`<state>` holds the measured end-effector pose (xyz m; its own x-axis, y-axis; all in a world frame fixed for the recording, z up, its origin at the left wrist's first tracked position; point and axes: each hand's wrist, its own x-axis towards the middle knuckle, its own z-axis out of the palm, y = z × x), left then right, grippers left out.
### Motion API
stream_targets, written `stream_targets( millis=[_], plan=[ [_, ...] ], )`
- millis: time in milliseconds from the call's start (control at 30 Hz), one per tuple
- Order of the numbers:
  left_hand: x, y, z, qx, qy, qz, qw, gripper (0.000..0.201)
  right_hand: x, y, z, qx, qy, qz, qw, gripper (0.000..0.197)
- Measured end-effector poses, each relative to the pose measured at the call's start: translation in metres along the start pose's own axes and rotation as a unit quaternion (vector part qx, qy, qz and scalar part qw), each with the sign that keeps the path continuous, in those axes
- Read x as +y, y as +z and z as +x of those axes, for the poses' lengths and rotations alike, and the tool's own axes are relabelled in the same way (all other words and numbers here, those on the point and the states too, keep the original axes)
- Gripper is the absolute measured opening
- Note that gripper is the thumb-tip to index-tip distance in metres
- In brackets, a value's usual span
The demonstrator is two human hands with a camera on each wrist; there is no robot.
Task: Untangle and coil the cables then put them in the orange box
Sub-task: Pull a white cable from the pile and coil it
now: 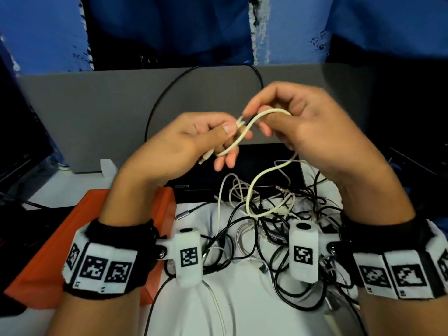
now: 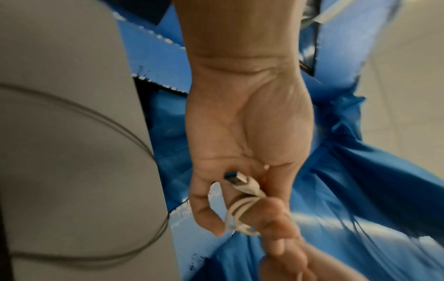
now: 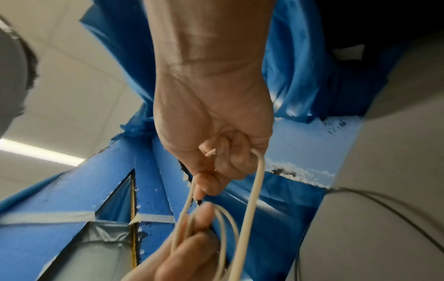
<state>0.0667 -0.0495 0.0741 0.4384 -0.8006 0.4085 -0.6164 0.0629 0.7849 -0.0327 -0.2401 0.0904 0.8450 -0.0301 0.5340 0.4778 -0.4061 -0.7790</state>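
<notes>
From the head view, both hands are being held up above the table [image 1: 242,311]. The left hand [image 1: 184,141] is pinching a cream cable [image 1: 242,137] between thumb and forefinger, with turns of it wound round the fingers [image 1: 230,156]. The right hand [image 1: 303,124] is gripping the same cable a little further along, its fingers curled round a loop. The rest of the cable is hanging down into the tangle of cables [image 1: 266,226] lying on the table. The orange box [image 1: 48,263] is sitting under the left wrist, just beside the tangle.

From the left wrist, the cable's plug [image 2: 240,180] is lying against the palm, with coils wrapped round a finger.

From the right wrist, the curled fingers [image 3: 230,155] are clasping the cable, which is looping down toward the other hand.
</notes>
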Motion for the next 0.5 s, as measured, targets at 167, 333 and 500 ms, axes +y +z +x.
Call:
stream_targets(
  millis=[167, 333, 500],
  plan=[
    [0.001, 0.004, -0.003, -0.054, 0.029, -0.110, 0.992, 0.027, 0.007, 0.005, 0.004, 0.026, 0.055, 0.051, 0.997, 0.025],
    [-0.005, 0.006, 0.001, 0.009, 0.021, -0.200, 0.980, 0.027, 0.010, 0.013, 0.005, -0.029, -0.011, 0.035, 0.999, 0.018],
    [-0.001, 0.018, 0.006, 0.001, -0.016, -0.256, 0.966, 0.027, 0.022, 0.017, 0.012, 0.096, -0.048, -0.031, 0.994, 0.025]
  ],
)
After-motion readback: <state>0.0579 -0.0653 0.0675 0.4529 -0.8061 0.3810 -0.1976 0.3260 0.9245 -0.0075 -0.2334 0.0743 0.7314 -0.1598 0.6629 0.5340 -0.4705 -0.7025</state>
